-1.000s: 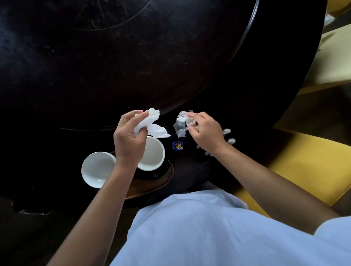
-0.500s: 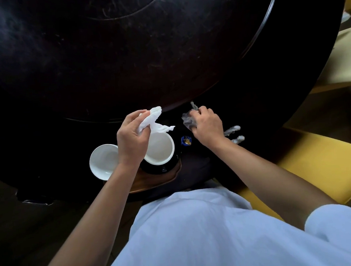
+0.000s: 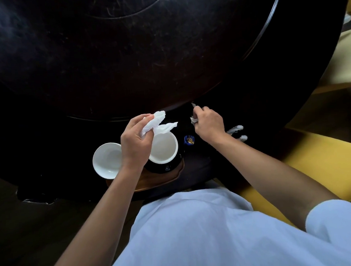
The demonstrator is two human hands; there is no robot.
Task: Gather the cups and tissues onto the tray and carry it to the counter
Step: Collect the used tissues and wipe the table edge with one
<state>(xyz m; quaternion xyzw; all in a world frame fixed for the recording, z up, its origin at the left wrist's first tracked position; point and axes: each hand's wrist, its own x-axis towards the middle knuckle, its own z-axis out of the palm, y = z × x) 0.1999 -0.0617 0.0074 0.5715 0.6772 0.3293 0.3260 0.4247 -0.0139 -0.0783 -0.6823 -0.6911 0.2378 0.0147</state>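
Note:
A brown wooden tray (image 3: 159, 180) lies at the near edge of the dark round table. Two white cups stand there: one cup (image 3: 106, 159) at the left and a second cup (image 3: 163, 149) in a dark holder on the tray. My left hand (image 3: 135, 139) hovers over them, shut on a crumpled white tissue (image 3: 159, 122). To the right, my right hand (image 3: 208, 124) is closed on another small tissue (image 3: 192, 120), mostly hidden in the fist. More white tissue bits (image 3: 235, 129) lie on the table behind my right wrist.
The large dark round table (image 3: 124, 63) with a raised inner disc fills the upper view. A small blue and gold item (image 3: 189, 140) sits between my hands. Yellow chair seats (image 3: 318, 164) stand at the right. My light shirt covers the bottom.
Both hands have barely shifted over the cups. My right fist has closed tighter, so less of its tissue shows than a second ago.

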